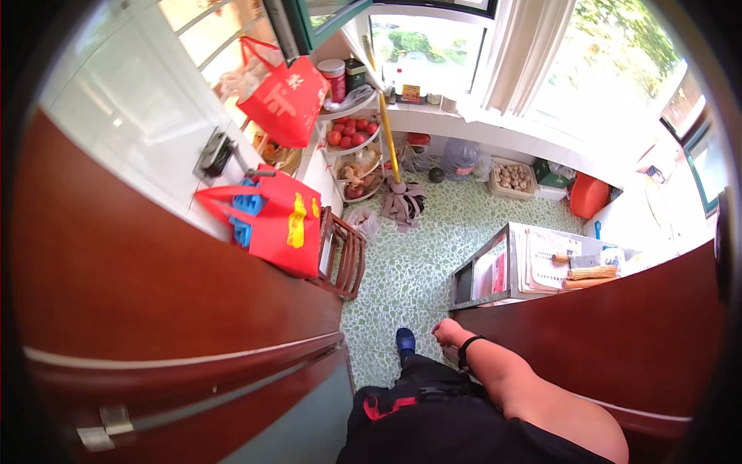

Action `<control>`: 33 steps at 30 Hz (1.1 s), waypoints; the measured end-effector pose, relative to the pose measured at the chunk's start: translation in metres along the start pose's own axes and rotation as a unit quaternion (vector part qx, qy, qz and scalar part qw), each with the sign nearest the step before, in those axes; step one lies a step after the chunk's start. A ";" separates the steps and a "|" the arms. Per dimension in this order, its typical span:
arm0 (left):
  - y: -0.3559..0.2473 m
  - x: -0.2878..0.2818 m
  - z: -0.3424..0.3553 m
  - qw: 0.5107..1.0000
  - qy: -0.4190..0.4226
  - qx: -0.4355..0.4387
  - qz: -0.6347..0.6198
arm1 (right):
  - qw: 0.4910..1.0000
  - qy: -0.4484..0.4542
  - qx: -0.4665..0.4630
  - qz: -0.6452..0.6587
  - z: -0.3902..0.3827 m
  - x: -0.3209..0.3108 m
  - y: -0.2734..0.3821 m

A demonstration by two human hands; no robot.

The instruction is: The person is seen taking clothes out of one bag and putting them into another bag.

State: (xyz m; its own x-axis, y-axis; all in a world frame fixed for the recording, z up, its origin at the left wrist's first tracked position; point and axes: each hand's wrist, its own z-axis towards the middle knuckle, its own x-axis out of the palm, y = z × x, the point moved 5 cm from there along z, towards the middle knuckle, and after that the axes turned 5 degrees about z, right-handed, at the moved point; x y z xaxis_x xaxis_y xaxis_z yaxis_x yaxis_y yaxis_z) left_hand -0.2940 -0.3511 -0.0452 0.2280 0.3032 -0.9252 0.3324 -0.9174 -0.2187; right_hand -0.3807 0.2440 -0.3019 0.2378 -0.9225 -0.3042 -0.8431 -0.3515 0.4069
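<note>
1. I found the table (pixel 514 282) right of and beyond the right hand (pixel 448 332).
2. That hand looked curled; I could not tell whether it pinched anything. The left hand was out of view.
3. I judged the table heavy, stiff, best held by its left edge.

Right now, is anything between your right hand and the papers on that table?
Yes: in this view, the left end of the red-brown panel on the right lies between the right hand and the papers.
</note>
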 end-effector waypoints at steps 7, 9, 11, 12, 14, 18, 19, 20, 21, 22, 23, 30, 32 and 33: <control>-0.077 0.030 0.091 0.992 0.102 0.003 -0.069 | 0.977 -0.070 0.060 0.190 -0.001 -0.070 0.007; -0.084 0.038 0.109 0.988 0.127 -0.006 -0.084 | 0.980 -0.081 0.052 0.177 -0.008 -0.077 0.020; -0.093 0.050 0.123 0.983 0.152 -0.016 -0.102 | 0.982 -0.108 0.036 0.147 -0.010 -0.092 0.026; -0.093 0.051 0.132 0.980 0.162 -0.027 -0.111 | 0.985 -0.101 0.031 0.138 -0.008 -0.088 0.030; -0.093 0.060 0.140 0.972 0.188 -0.050 -0.132 | 0.987 -0.096 -0.003 0.125 0.006 -0.088 0.021; -0.129 0.106 0.141 0.934 0.280 -0.080 -0.209 | 0.980 -0.193 -0.030 0.023 0.029 -0.135 -0.044; -0.119 0.096 0.138 0.931 0.275 -0.111 -0.213 | 0.986 -0.140 0.014 0.090 0.032 -0.117 -0.016; -0.128 0.101 0.134 0.920 0.291 -0.128 -0.230 | 0.985 -0.117 0.034 0.120 0.032 -0.127 -0.017; -0.126 0.098 0.130 0.912 0.294 -0.154 -0.240 | 0.980 -0.112 0.040 0.157 0.031 -0.125 0.002; -0.135 0.103 0.126 0.902 0.307 -0.171 -0.252 | 0.989 -0.104 0.022 0.106 0.033 -0.136 0.005; -0.137 0.102 0.122 0.894 0.309 -0.192 -0.262 | 0.984 -0.103 0.014 0.142 0.034 -0.138 0.022; -0.202 0.111 0.104 0.855 0.311 -0.270 -0.316 | 0.980 -0.055 0.024 0.187 0.077 -0.213 0.075; -0.234 0.107 0.115 0.855 0.304 -0.264 -0.326 | 0.979 -0.048 0.013 0.197 0.099 -0.245 0.068; -0.246 0.097 0.124 0.861 0.289 -0.261 -0.327 | 0.975 -0.051 0.016 0.216 0.103 -0.252 0.077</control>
State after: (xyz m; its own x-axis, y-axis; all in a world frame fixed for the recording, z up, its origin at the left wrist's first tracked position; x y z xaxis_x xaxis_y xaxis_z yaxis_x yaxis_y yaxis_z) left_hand -0.4670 -0.1277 -0.1197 0.2023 0.9274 -0.3148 0.8946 -0.3058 -0.3259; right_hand -0.5551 0.4657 -0.2828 -0.1916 -0.9618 -0.1956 -0.8691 0.0737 0.4891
